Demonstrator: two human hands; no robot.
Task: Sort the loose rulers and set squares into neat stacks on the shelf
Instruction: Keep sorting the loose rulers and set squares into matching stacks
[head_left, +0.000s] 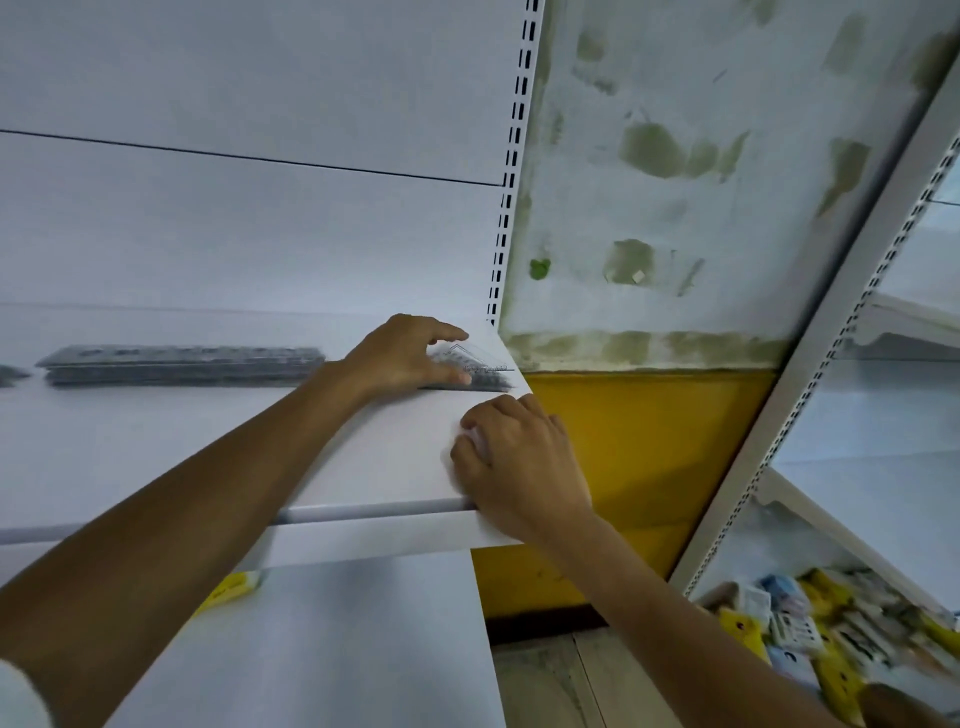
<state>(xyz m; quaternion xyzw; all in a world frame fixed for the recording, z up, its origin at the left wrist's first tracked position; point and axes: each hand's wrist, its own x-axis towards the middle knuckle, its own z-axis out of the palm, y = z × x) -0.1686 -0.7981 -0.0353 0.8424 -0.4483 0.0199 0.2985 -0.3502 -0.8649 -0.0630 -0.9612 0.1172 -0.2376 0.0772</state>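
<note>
A white shelf (171, 452) runs across the view at chest height. On it lies a long neat stack of clear rulers (182, 364) at centre left. At the shelf's right end sits a small stack of clear set squares (480, 366). My left hand (402, 358) holds this stack, thumb along its front edge and forefinger over its back edge. My right hand (519, 462) rests on the shelf's front right corner with its fingers curled; nothing shows in it.
Another dark pile edge (10, 375) shows at the far left of the shelf. A yellow packet (228, 590) lies on the lower shelf. To the right stands a second shelving unit with a bin of assorted stationery (831, 618). A stained wall lies behind.
</note>
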